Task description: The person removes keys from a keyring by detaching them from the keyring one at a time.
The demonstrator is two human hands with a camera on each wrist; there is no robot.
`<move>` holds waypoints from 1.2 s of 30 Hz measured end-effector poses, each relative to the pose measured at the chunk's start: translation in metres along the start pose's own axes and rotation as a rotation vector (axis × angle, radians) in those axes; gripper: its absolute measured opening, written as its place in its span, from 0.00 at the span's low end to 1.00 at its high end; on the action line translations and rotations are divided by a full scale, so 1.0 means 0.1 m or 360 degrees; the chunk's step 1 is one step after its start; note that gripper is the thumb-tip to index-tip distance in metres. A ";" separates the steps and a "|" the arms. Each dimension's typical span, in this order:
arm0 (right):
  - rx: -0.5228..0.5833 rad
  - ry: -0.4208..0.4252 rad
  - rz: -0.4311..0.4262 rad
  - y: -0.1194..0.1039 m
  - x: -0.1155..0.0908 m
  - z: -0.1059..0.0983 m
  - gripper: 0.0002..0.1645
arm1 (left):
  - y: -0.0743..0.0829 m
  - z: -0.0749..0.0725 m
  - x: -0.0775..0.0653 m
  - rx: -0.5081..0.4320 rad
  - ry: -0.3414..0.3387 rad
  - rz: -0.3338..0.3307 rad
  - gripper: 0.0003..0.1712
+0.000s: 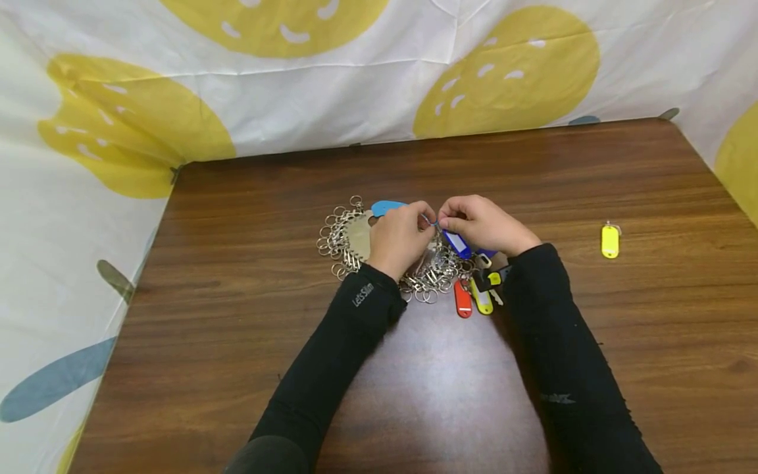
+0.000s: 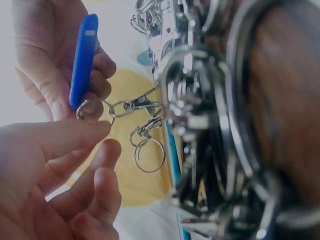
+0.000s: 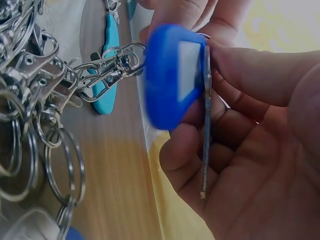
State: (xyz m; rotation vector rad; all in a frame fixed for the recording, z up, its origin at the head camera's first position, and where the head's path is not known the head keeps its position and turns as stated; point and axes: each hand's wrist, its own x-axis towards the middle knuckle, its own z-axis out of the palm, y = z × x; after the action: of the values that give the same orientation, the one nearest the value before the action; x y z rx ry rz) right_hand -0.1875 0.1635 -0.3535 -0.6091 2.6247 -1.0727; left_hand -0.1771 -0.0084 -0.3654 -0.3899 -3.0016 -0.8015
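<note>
In the head view my two hands meet over a large bunch of metal clips and rings (image 1: 423, 280). My left hand (image 2: 65, 175) pinches a split key ring (image 2: 111, 111), which links to a small swivel clip (image 2: 132, 105) of the bunch. Beside that ring my right hand (image 3: 260, 125) holds the top of a thin key (image 3: 206, 145), seen edge-on. A blue key tag (image 3: 165, 80) with a white label hangs next to the key. Fingers partly hide where ring, key and tag meet.
A beige plate (image 1: 358, 237) with a blue piece (image 1: 387, 207) carries the clips. Near my right sleeve lie a red key tag (image 1: 463, 299), a yellow key tag (image 1: 482, 297) and some keys. Another yellow key tag (image 1: 610, 241) lies apart at right. A patterned cloth (image 1: 331, 92) stands behind the table.
</note>
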 end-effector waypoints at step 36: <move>0.0081 0.0003 0.0028 -0.01 -0.02 -0.01 0.09 | -0.05 -0.05 0.00 0.0088 -0.0024 0.0226 0.08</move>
State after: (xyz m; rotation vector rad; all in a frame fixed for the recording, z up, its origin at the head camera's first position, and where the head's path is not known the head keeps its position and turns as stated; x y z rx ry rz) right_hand -0.1861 0.1640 -0.3517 -0.5734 2.5905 -1.1318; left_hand -0.1786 -0.0150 -0.3637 -0.6022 -2.9604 -0.7060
